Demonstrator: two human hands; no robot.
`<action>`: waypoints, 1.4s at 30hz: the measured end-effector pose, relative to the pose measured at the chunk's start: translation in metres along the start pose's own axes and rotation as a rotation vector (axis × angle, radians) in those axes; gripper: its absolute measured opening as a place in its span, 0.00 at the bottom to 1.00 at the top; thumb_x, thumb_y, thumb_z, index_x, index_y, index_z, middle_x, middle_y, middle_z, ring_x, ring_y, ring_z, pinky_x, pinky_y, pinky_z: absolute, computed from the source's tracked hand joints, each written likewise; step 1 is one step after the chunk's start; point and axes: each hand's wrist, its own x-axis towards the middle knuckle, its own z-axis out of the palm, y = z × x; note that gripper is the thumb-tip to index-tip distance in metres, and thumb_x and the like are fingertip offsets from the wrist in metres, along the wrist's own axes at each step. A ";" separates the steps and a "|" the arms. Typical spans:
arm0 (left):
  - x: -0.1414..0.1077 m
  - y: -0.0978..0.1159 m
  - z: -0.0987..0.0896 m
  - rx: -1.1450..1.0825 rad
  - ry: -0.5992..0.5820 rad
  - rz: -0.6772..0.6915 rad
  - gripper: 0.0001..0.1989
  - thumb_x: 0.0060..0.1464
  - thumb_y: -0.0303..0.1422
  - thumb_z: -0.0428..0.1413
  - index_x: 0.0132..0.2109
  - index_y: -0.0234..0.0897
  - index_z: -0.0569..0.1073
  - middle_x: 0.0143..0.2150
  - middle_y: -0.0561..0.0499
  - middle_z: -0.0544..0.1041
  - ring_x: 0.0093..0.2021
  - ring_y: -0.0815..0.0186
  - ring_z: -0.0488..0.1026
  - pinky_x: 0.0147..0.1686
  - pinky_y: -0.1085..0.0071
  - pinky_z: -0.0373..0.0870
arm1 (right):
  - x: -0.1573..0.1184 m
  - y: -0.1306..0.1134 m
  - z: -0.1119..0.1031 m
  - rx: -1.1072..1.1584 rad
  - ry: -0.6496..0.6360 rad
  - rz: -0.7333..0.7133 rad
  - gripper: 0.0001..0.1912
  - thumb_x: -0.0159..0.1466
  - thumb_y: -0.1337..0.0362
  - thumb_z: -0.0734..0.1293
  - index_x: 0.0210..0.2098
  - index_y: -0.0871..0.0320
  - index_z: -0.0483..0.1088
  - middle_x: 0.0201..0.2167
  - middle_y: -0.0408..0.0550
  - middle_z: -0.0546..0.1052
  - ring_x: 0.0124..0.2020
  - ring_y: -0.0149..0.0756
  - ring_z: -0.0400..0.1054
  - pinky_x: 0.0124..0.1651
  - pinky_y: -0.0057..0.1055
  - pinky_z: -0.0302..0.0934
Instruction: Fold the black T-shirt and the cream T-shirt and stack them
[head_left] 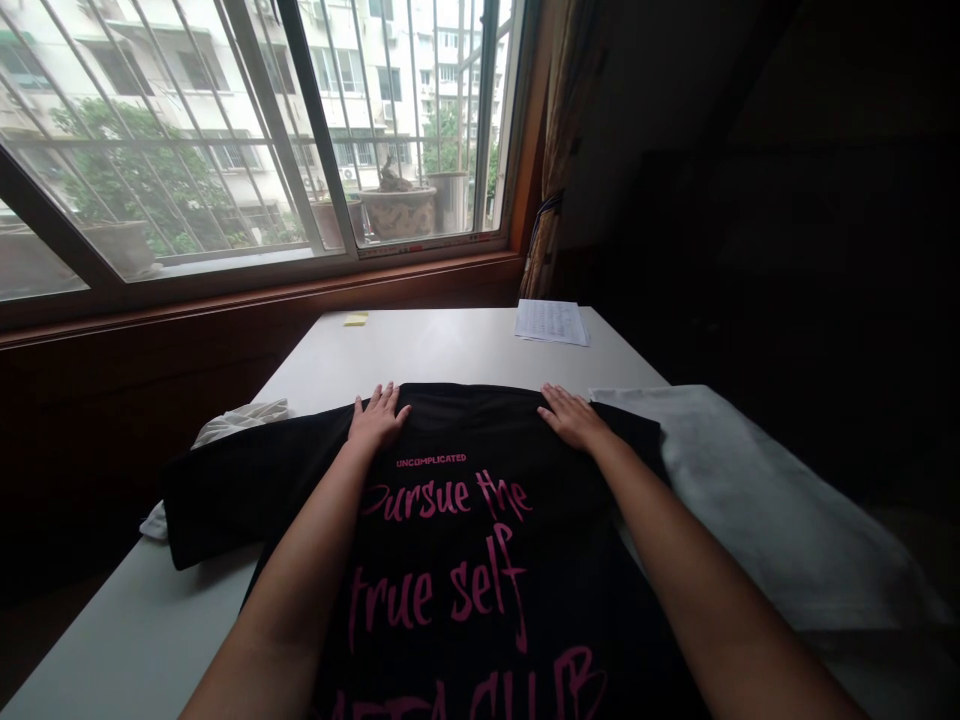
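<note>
Resting with a flat grip in the head view, thumbs apart from fingers, clamped on nothing: pressing left hand [380, 414] and right hand [571, 416] palm-down, just below mid-height of the frame, on the upper edge of a black short-sleeved fabric T-shirt with pink lettering [457, 540]. Spread across lower centre over a smooth white desk [435, 345], lapping onto crumpled pale cloth [238, 420] at left and broad white cloth [750, 480] at right. Probably light, soft, floppy, hardly fragile, apt to wrinkle. Best pinched at both shoulders, layers together.
</note>
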 end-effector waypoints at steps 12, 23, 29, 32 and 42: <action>0.004 -0.003 0.005 -0.043 0.044 0.009 0.36 0.68 0.54 0.33 0.76 0.42 0.45 0.77 0.49 0.43 0.76 0.54 0.34 0.70 0.40 0.33 | -0.018 -0.007 -0.011 -0.127 0.138 -0.026 0.33 0.73 0.54 0.48 0.72 0.63 0.53 0.74 0.53 0.52 0.75 0.43 0.42 0.75 0.48 0.34; -0.020 -0.008 -0.008 -0.273 0.336 0.044 0.29 0.70 0.42 0.37 0.70 0.33 0.60 0.73 0.41 0.57 0.75 0.55 0.47 0.71 0.49 0.47 | -0.116 -0.007 -0.019 -0.327 0.383 -0.159 0.26 0.70 0.69 0.54 0.64 0.67 0.67 0.68 0.58 0.65 0.71 0.48 0.54 0.72 0.48 0.48; -0.129 -0.029 -0.024 -0.413 0.346 0.218 0.27 0.65 0.47 0.47 0.62 0.38 0.71 0.68 0.45 0.67 0.71 0.55 0.57 0.69 0.55 0.56 | -0.181 -0.022 -0.038 -0.082 0.333 -0.167 0.24 0.72 0.59 0.56 0.63 0.59 0.69 0.68 0.53 0.65 0.69 0.50 0.56 0.71 0.48 0.52; -0.209 -0.044 -0.022 -0.345 0.265 0.144 0.29 0.62 0.50 0.49 0.64 0.44 0.69 0.69 0.46 0.65 0.71 0.51 0.56 0.70 0.51 0.55 | -0.218 -0.033 -0.038 0.055 0.350 -0.134 0.24 0.70 0.55 0.61 0.63 0.54 0.68 0.65 0.54 0.67 0.63 0.52 0.63 0.66 0.50 0.60; -0.367 -0.109 0.021 -0.492 0.238 -0.389 0.48 0.43 0.60 0.60 0.68 0.45 0.63 0.54 0.40 0.74 0.43 0.45 0.78 0.43 0.48 0.79 | -0.294 -0.041 0.006 0.446 0.305 0.089 0.31 0.64 0.52 0.65 0.66 0.47 0.60 0.49 0.51 0.71 0.32 0.38 0.72 0.42 0.41 0.74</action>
